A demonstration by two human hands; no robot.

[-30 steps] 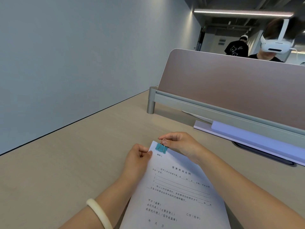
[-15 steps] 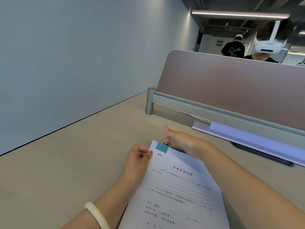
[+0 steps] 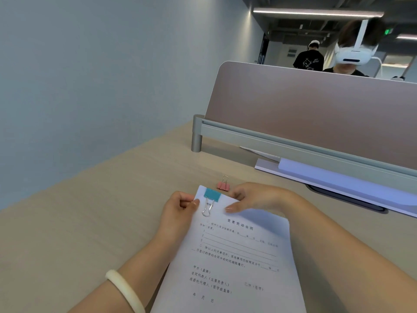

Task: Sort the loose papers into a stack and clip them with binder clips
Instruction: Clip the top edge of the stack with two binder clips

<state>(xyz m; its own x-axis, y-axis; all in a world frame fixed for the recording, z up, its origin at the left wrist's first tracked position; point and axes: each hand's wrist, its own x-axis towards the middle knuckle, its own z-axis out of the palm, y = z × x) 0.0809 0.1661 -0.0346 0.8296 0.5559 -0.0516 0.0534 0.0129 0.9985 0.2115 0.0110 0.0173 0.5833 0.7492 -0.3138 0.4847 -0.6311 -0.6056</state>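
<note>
Stack sat at the desk's near edge, teal clip on its top-left corner. Left hand pinched that corner; right hand lay loose, empty, touching paper. Lifted carelessly, sheets might pivot round the lone clip.

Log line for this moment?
left hand pinches paper stack corner; teal binder clip on top edge, handle down; right hand at top edge; pink binder clip loose on desk

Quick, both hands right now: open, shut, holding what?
Left hand: pinches the paper stack at its top corner.
Right hand: open, thumb resting on the paper stack.
</note>
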